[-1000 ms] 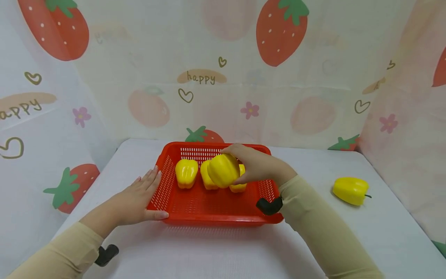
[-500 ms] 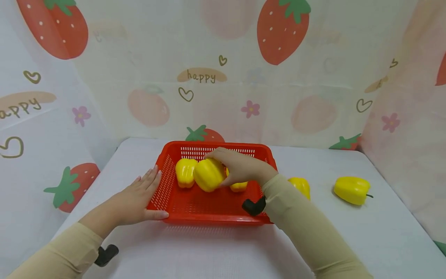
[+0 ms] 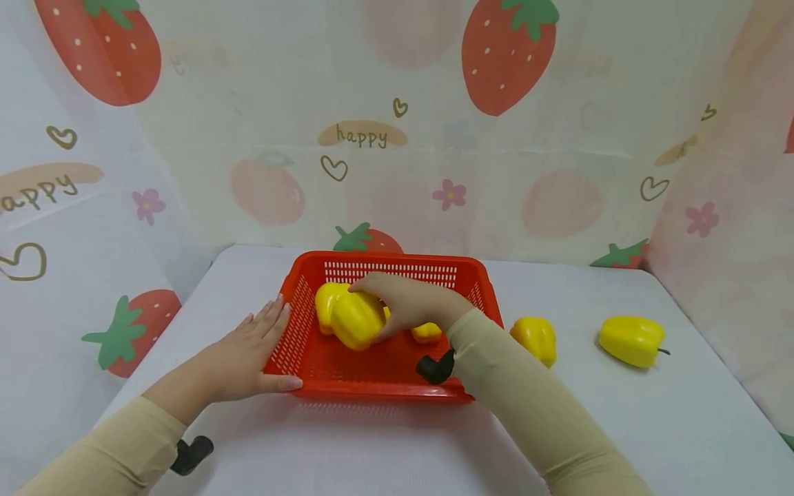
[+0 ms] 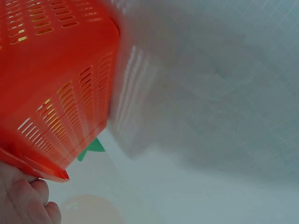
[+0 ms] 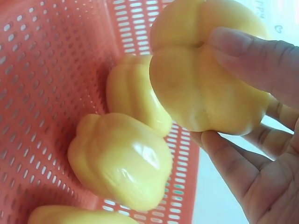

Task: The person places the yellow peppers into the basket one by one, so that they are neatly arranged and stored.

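My right hand holds a yellow bell pepper above the inside of a red plastic basket, thumb and fingers on its sides. In the right wrist view, the lobed end of this bell pepper faces the camera. Several more yellow bell peppers lie inside: one at the left, partly behind the held one, and one at the right, partly covered by the hand. My left hand rests against the basket's left rim, fingers extended and thumb near the front corner.
On the white table, right of the basket, lie two yellow bell peppers: one close to the right sleeve and a stemmed one farther right. A strawberry-printed cloth hangs behind and at both sides.
My right hand has carried the held bell pepper leftward and slightly down across the basket. A bell pepper outside the basket has come into sight beside the right sleeve. The left hand stays put.
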Demonstrator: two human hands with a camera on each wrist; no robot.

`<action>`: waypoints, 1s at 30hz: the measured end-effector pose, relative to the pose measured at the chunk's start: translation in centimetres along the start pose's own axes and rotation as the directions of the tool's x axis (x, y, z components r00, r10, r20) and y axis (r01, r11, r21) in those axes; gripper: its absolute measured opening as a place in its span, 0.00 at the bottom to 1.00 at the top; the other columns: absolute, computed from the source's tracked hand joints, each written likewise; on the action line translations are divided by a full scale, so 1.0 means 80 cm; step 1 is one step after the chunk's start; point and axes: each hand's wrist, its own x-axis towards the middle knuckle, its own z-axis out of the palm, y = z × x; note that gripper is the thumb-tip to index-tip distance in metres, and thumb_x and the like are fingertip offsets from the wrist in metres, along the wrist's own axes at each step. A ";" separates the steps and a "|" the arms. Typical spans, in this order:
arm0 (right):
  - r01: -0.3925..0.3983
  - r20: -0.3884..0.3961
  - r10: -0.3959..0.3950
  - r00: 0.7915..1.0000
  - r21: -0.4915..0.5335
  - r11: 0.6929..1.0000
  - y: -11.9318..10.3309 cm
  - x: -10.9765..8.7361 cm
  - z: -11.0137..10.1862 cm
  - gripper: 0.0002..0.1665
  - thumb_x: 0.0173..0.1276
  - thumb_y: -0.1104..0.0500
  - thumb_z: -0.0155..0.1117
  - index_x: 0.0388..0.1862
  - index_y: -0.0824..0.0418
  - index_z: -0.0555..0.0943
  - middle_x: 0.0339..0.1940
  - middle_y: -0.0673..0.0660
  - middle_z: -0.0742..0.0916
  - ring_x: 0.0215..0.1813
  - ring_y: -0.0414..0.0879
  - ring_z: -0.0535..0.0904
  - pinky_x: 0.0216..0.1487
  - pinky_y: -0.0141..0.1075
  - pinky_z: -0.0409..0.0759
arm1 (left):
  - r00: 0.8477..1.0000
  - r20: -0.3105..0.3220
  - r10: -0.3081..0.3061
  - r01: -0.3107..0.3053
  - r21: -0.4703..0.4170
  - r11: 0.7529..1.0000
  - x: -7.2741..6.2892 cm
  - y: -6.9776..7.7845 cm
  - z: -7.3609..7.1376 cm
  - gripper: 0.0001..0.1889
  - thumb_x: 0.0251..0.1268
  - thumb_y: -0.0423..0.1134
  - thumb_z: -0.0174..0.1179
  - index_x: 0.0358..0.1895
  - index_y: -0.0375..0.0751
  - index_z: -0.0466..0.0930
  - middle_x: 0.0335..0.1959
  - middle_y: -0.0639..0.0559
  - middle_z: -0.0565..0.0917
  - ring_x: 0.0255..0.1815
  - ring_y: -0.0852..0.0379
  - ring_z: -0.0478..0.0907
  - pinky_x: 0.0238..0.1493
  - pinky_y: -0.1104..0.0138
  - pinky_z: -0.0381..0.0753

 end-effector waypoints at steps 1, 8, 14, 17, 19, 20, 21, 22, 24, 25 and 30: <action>-0.004 0.007 0.004 1.000 -0.004 1.000 -0.001 0.002 0.001 0.44 0.50 0.49 0.73 0.66 0.46 0.63 0.60 0.41 0.70 0.60 0.38 0.63 0.60 0.35 0.69 | 1.000 -0.003 0.002 -0.002 -0.001 1.000 0.000 0.000 0.000 0.62 0.40 0.76 0.53 0.72 0.35 0.41 0.73 0.40 0.42 0.72 0.42 0.40 0.66 0.44 0.47; 0.003 0.066 -0.001 0.998 -0.034 0.999 0.002 0.013 0.014 0.44 0.48 0.47 0.74 0.64 0.46 0.65 0.58 0.42 0.71 0.58 0.38 0.64 0.57 0.34 0.71 | 1.000 -0.014 0.020 -0.020 0.006 1.000 -0.001 0.001 0.001 0.61 0.42 0.74 0.54 0.71 0.34 0.42 0.73 0.39 0.43 0.72 0.41 0.40 0.67 0.45 0.48; 0.028 0.121 -0.027 0.992 -0.006 1.000 0.004 0.022 0.020 0.43 0.49 0.47 0.73 0.64 0.47 0.65 0.58 0.43 0.72 0.58 0.39 0.65 0.57 0.34 0.70 | 1.000 -0.019 0.018 -0.018 0.017 1.000 0.000 -0.001 0.003 0.62 0.40 0.76 0.52 0.71 0.34 0.42 0.73 0.39 0.43 0.72 0.41 0.40 0.67 0.45 0.48; 0.021 0.146 -0.022 0.989 0.010 1.000 0.002 0.025 0.021 0.43 0.49 0.47 0.73 0.64 0.46 0.66 0.57 0.43 0.72 0.57 0.40 0.65 0.57 0.35 0.69 | 1.000 -0.014 0.013 -0.013 0.022 1.000 0.001 -0.002 0.004 0.62 0.40 0.77 0.52 0.72 0.35 0.41 0.73 0.40 0.43 0.73 0.42 0.40 0.67 0.46 0.48; 0.010 0.155 -0.011 0.988 0.008 1.000 0.001 0.026 0.023 0.43 0.48 0.47 0.74 0.64 0.46 0.66 0.56 0.42 0.73 0.57 0.39 0.65 0.57 0.35 0.70 | 1.000 -0.013 0.014 -0.013 0.019 1.000 0.001 -0.003 0.004 0.62 0.41 0.76 0.53 0.72 0.35 0.41 0.73 0.40 0.43 0.73 0.42 0.40 0.67 0.46 0.48; 0.007 0.160 -0.007 0.987 0.003 1.000 0.001 0.027 0.024 0.42 0.48 0.47 0.74 0.63 0.45 0.67 0.56 0.42 0.73 0.57 0.39 0.65 0.57 0.34 0.70 | 1.000 -0.011 0.010 -0.010 0.020 1.000 0.002 -0.003 0.005 0.62 0.41 0.76 0.53 0.72 0.35 0.41 0.73 0.40 0.43 0.73 0.43 0.39 0.67 0.46 0.48; 0.004 0.166 -0.003 0.986 -0.002 1.000 0.000 0.028 0.025 0.42 0.48 0.47 0.74 0.63 0.45 0.67 0.55 0.42 0.73 0.57 0.39 0.65 0.56 0.34 0.70 | 1.000 -0.011 0.010 -0.010 0.020 1.000 0.002 -0.003 0.005 0.62 0.41 0.76 0.53 0.72 0.35 0.41 0.73 0.40 0.43 0.73 0.43 0.39 0.67 0.46 0.48; 0.001 0.175 0.000 0.985 -0.004 1.000 0.000 0.029 0.026 0.42 0.48 0.47 0.74 0.63 0.45 0.67 0.55 0.42 0.74 0.57 0.39 0.65 0.57 0.34 0.70 | 1.000 -0.012 0.012 -0.011 0.020 1.000 0.001 -0.003 0.005 0.62 0.41 0.76 0.53 0.72 0.35 0.41 0.73 0.40 0.43 0.73 0.42 0.40 0.67 0.46 0.48; -0.011 0.192 0.013 0.981 -0.012 1.000 0.000 0.031 0.028 0.42 0.48 0.47 0.74 0.63 0.45 0.67 0.55 0.42 0.74 0.57 0.39 0.65 0.57 0.35 0.69 | 1.000 -0.017 0.013 -0.012 0.021 1.000 0.001 -0.004 0.004 0.62 0.40 0.76 0.52 0.72 0.35 0.41 0.73 0.40 0.44 0.73 0.42 0.40 0.67 0.46 0.48; -0.014 0.201 0.016 0.980 -0.013 1.000 0.000 0.032 0.029 0.42 0.48 0.48 0.74 0.63 0.45 0.67 0.55 0.42 0.74 0.57 0.39 0.65 0.58 0.35 0.69 | 1.000 -0.018 0.015 -0.015 0.021 1.000 0.000 -0.004 0.004 0.62 0.40 0.77 0.52 0.72 0.35 0.42 0.73 0.39 0.44 0.73 0.42 0.40 0.67 0.46 0.48; -0.039 0.228 0.037 0.973 0.002 0.999 -0.002 0.036 0.031 0.42 0.46 0.48 0.75 0.61 0.44 0.68 0.54 0.41 0.74 0.56 0.38 0.65 0.57 0.37 0.69 | 1.000 -0.020 0.020 -0.020 0.024 1.000 0.000 -0.004 0.003 0.63 0.39 0.79 0.48 0.72 0.35 0.41 0.73 0.40 0.44 0.73 0.43 0.40 0.67 0.47 0.48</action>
